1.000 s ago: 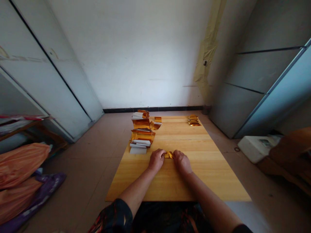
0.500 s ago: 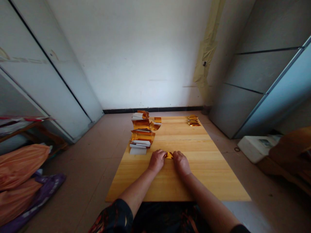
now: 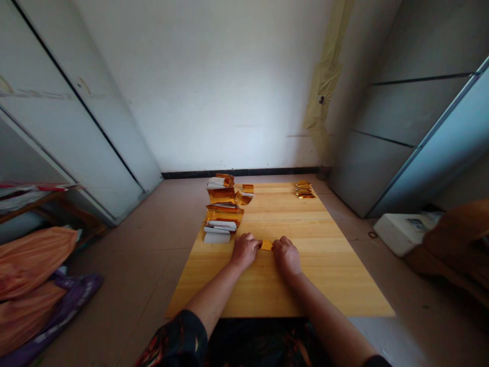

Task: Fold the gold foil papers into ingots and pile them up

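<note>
Between my two hands, low over the middle of the wooden table, is a small piece of gold foil paper (image 3: pixel 266 245). My left hand (image 3: pixel 245 251) pinches its left end, fingers closed. At the right end, my right hand (image 3: pixel 286 255) grips it the same way; the fingertips hide both ends. To the left of my left hand lie stacks of gold foil paper (image 3: pixel 224 214) with white backs, and a white sheet edge (image 3: pixel 217 238) sticks out in front. Several folded gold pieces (image 3: pixel 304 190) rest in a row at the table's far right corner.
Loose gold sheets (image 3: pixel 244 198) lie near the table's far edge (image 3: pixel 275 184). A white wall stands beyond it. Orange and purple bags (image 3: pixel 38 285) are on the floor at left; a white box (image 3: pixel 401 232) is at right, below a grey cabinet (image 3: pixel 382 137).
My hands have drawn slightly apart, and the foil paper between them now looks flatter and shows as a smooth strip. The stacks and folded pieces have stayed in place.
</note>
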